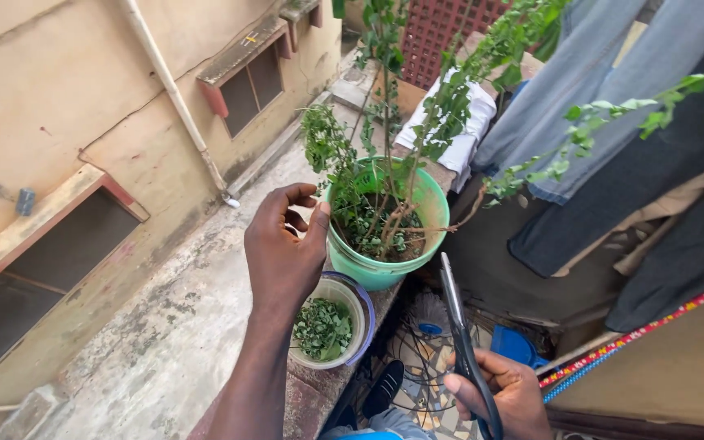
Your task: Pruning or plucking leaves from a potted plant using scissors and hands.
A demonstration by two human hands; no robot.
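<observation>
The right hand [505, 393] is gripping the handles of black scissors [459, 326], low and nearest, their blades shut and their long axis pointing up and slightly left toward the green pot [417, 236]. The left hand [284, 248] is hovering half-open and holding nothing over a small bowl of picked leaves [329, 326], on the ledge [311, 391] just before the pot, while leafy stems [385, 147] are standing between it and the hanging clothes [613, 147] beyond.

My right hand [505, 393] grips scissors [459, 326] of dull dark metal with smooth black plastic handles. The green pot [385, 269] looks smooth, slightly glossy plastic; the bowl [360, 303] too. The ledge [311, 391] is rough, stained concrete; hanging denim [580, 98] is matt cloth
</observation>
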